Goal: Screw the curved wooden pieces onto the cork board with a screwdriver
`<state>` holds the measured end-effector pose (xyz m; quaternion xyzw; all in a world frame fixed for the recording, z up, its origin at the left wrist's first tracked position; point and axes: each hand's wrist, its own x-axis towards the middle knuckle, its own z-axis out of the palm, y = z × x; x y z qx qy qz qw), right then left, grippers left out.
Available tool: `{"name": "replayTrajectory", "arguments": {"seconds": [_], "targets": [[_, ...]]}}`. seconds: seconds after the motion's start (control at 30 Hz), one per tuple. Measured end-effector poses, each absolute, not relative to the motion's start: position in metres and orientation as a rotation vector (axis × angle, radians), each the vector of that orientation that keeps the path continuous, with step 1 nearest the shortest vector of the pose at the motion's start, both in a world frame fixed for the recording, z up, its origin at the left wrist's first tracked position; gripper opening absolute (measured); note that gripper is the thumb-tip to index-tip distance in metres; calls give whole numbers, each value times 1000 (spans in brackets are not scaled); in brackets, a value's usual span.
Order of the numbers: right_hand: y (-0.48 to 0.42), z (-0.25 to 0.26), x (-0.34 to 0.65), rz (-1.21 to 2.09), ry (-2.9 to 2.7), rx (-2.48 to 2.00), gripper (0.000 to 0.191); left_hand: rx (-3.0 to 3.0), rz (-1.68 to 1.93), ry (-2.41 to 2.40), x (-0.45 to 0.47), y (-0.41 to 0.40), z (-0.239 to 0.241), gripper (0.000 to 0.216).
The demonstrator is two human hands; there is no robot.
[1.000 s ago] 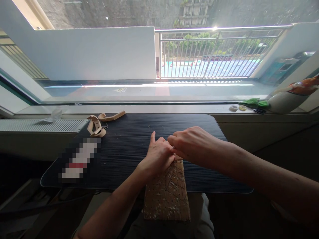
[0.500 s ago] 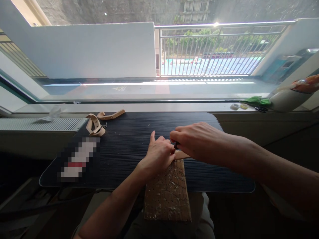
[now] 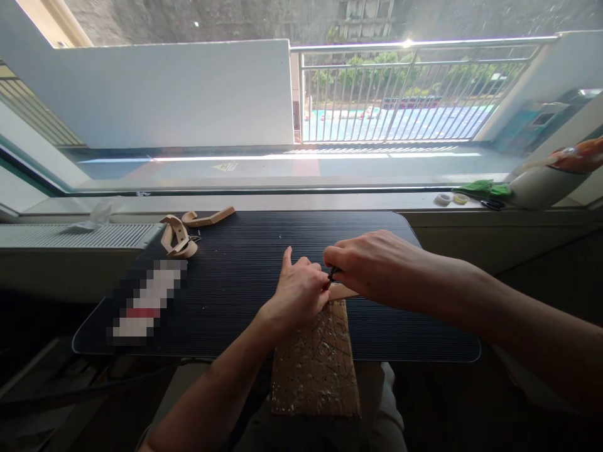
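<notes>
My left hand (image 3: 301,287) is closed on a pale wooden piece (image 3: 343,291), with one digit sticking up. Its fingers hide most of that piece's left end. My right hand (image 3: 362,256) pinches a small dark tool (image 3: 333,274) right at the left fingers, against or just above the wood; the tool's kind is hidden by the grip. Under both hands lies a worn brown board (image 3: 315,370), scratched and pitted, reaching from the black table (image 3: 245,301) back over my lap.
At the table's far left stand curved wooden pieces (image 3: 178,238), with a longer bent wooden piece (image 3: 210,218) behind them. A blurred-out pale item (image 3: 151,298) lies nearer. On the windowsill are tape rolls (image 3: 443,199) and a green cloth (image 3: 483,188). A window closes off the far side.
My right hand has shifted very slightly, and a little more of the dark tool shows. My left hand keeps its hold on the wood. The whole view has moved a touch.
</notes>
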<state>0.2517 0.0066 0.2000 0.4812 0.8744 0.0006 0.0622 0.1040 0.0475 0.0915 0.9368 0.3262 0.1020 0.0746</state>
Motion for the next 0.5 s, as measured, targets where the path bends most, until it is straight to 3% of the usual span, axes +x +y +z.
{"name": "replayTrajectory", "arguments": {"seconds": [0.2,0.5], "targets": [[6,202,247,80,2552,1536,19,2824,270,968,104,46,94,18],[9,194,252,-10,2665,1407,11,2818,318,973,104,46,94,21]]}}
